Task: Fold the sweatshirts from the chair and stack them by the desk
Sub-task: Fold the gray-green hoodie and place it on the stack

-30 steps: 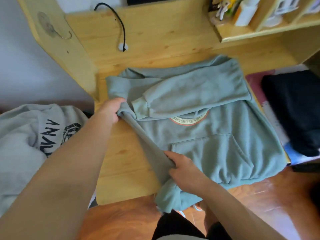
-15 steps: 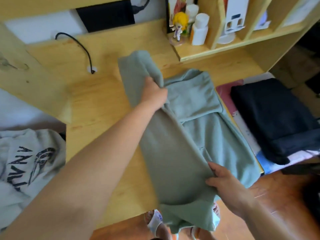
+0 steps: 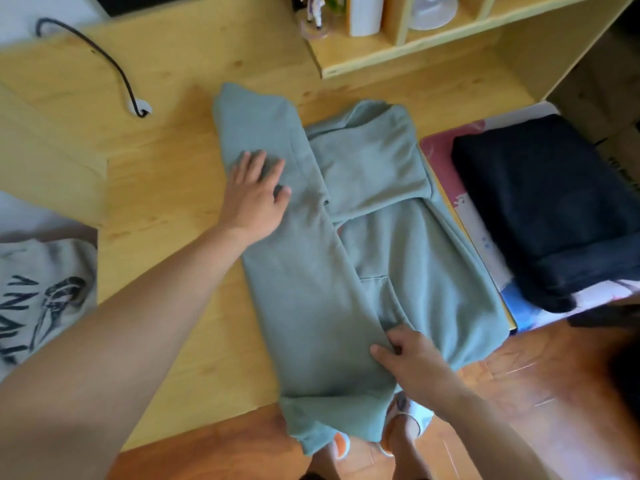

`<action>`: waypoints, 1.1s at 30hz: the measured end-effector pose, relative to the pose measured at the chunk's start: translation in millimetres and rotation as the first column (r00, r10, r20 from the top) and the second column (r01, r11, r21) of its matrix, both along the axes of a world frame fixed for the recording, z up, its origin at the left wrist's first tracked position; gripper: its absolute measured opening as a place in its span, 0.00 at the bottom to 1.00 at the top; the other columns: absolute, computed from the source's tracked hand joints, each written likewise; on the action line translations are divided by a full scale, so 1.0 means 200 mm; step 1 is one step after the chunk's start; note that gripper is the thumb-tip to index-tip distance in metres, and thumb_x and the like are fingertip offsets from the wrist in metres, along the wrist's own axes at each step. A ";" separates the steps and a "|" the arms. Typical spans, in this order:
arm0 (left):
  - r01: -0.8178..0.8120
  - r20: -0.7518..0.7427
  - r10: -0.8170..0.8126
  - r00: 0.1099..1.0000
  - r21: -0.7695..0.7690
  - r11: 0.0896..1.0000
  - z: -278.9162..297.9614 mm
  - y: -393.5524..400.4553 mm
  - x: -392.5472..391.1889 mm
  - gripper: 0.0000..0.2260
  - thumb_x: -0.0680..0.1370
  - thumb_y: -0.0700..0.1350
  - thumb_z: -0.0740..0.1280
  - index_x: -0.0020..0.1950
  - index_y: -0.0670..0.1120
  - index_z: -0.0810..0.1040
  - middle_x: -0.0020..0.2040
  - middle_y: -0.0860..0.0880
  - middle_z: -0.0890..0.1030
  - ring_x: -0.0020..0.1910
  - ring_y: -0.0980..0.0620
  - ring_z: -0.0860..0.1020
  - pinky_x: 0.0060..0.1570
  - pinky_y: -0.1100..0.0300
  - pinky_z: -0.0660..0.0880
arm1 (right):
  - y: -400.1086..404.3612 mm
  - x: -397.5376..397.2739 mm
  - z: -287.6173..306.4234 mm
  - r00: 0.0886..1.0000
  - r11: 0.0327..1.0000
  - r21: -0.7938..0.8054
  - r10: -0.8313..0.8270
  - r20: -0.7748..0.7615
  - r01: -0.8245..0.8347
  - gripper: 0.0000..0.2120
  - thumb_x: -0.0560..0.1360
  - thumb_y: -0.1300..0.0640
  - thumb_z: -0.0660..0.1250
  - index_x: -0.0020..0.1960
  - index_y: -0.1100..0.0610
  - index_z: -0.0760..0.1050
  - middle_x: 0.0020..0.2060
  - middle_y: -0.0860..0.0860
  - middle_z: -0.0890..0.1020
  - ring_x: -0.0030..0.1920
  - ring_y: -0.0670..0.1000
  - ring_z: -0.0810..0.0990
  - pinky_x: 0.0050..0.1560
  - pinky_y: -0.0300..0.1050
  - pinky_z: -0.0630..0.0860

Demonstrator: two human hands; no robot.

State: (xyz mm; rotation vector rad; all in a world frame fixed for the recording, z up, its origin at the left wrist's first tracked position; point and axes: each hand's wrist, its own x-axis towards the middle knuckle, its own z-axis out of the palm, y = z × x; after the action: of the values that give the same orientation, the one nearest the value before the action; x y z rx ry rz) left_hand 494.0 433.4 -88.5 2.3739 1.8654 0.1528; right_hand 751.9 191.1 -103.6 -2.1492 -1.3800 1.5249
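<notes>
- Green sweatshirt [image 3: 346, 271] lies across the desk [image 3: 166, 188], its hem hanging over the near edge; it looks soft, thick and floppy.
- Left hand [image 3: 254, 199] presses the folded side flat, fingers straight.
- Right hand [image 3: 412, 362] pinches the fold near the hem; that doubled edge looks the best hold.

Bright, even daylight falls on the wooden surface [image 3: 166, 188], with only soft shadows beside the green sweatshirt [image 3: 311, 289]; no harsh glare; the wide lens bends the shelf [image 3: 433, 46] and edges outward; the corners and the near left forearm are blurred; the floor [image 3: 554, 393] at lower right smears darkly.
</notes>
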 end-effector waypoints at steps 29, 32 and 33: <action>-0.281 0.266 0.428 0.864 -0.452 0.847 -0.09 -1.77 0.07 0.12 0.73 0.42 0.69 0.38 0.52 0.66 0.33 0.53 0.72 0.35 0.50 0.70 0.38 0.55 0.65 | -0.03 0.01 -0.05 0.993 0.996 0.017 0.089 0.072 -0.091 0.09 0.79 0.56 0.64 0.45 0.63 0.74 0.38 0.57 0.76 0.45 0.60 0.76 0.40 0.49 0.67; -0.610 0.248 0.705 0.665 -0.365 0.704 -0.09 -1.99 0.24 0.10 0.76 0.43 0.65 0.39 0.49 0.65 0.31 0.52 0.68 0.31 0.50 0.69 0.31 0.53 0.61 | -0.02 0.02 -0.06 0.997 0.997 0.007 0.073 0.017 -0.073 0.10 0.79 0.56 0.64 0.47 0.64 0.74 0.39 0.58 0.77 0.43 0.58 0.75 0.37 0.48 0.68; -0.675 0.211 0.766 0.607 -0.372 0.637 -0.11 -2.05 0.31 0.09 0.78 0.44 0.64 0.40 0.50 0.65 0.32 0.53 0.68 0.33 0.48 0.70 0.33 0.53 0.62 | -0.03 0.03 -0.06 0.998 0.998 -0.004 0.067 0.001 -0.067 0.10 0.79 0.55 0.64 0.46 0.63 0.73 0.39 0.58 0.76 0.42 0.58 0.75 0.37 0.48 0.68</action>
State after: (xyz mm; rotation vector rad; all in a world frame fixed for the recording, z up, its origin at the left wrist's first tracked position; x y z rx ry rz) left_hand 555.4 22.4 -110.3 1.1722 2.3528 0.3533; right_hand 757.3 185.7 -115.7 -2.1264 -1.4647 1.5517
